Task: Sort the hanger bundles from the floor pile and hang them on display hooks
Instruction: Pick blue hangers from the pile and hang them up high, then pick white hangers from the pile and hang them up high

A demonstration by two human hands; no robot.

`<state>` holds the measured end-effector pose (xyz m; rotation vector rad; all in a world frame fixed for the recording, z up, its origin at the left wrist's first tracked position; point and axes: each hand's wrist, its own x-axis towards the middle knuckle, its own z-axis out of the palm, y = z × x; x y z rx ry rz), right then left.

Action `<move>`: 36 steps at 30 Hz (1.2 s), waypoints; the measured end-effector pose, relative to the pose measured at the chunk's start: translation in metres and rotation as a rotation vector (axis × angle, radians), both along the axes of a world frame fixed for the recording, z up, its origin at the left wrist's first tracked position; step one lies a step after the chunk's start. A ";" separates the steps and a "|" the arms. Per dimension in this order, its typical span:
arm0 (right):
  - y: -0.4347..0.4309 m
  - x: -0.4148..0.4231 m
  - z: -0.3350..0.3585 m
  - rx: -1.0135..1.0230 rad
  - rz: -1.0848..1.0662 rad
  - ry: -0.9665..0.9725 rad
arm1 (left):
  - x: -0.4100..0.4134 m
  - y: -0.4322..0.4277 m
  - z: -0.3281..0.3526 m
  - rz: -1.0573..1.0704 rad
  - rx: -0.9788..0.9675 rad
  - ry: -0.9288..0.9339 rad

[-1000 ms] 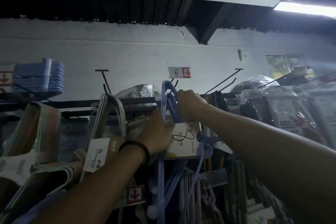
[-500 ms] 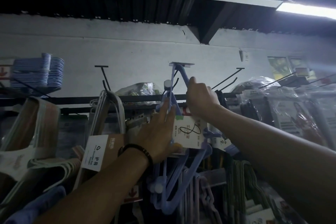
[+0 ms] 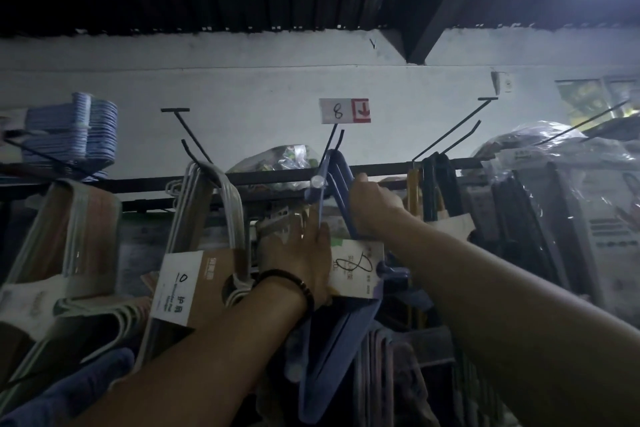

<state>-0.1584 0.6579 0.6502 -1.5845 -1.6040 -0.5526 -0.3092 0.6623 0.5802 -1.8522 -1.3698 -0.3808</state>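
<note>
Now seating blue plastic hanger bundle on black wire hook: right hand gripping, left hand flat-fingered; next, probably release.

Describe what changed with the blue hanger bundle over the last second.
The blue hanger bundle rose to the tip of the peg, hiding the price tag, then came back down; the tag shows again. The right hand still grips its necks, and the left hand still presses on its label card.
</note>
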 end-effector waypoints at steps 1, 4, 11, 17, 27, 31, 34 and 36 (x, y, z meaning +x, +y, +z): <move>0.003 0.001 0.001 -0.027 -0.009 -0.012 | 0.002 0.002 0.000 0.005 -0.002 -0.004; 0.009 0.006 0.004 -0.085 -0.005 -0.032 | 0.006 0.004 -0.001 0.023 -0.009 -0.021; -0.004 0.011 -0.024 0.128 0.055 0.005 | -0.010 -0.026 -0.005 -0.082 0.021 -0.073; -0.081 -0.025 -0.090 0.450 0.314 -0.057 | -0.070 -0.124 -0.046 -0.376 0.400 -0.254; -0.200 -0.271 -0.329 0.025 0.791 -0.214 | -0.315 -0.285 -0.297 0.168 -0.177 -0.419; -0.249 -0.373 -0.433 -0.269 0.949 -0.227 | -0.402 -0.362 -0.397 0.368 -0.353 -0.523; -0.301 -0.445 -0.518 -0.492 1.050 -0.279 | -0.463 -0.440 -0.474 0.506 -0.477 -0.667; -0.333 -0.489 -0.575 -0.669 1.111 -0.351 | -0.495 -0.497 -0.521 0.611 -0.561 -0.812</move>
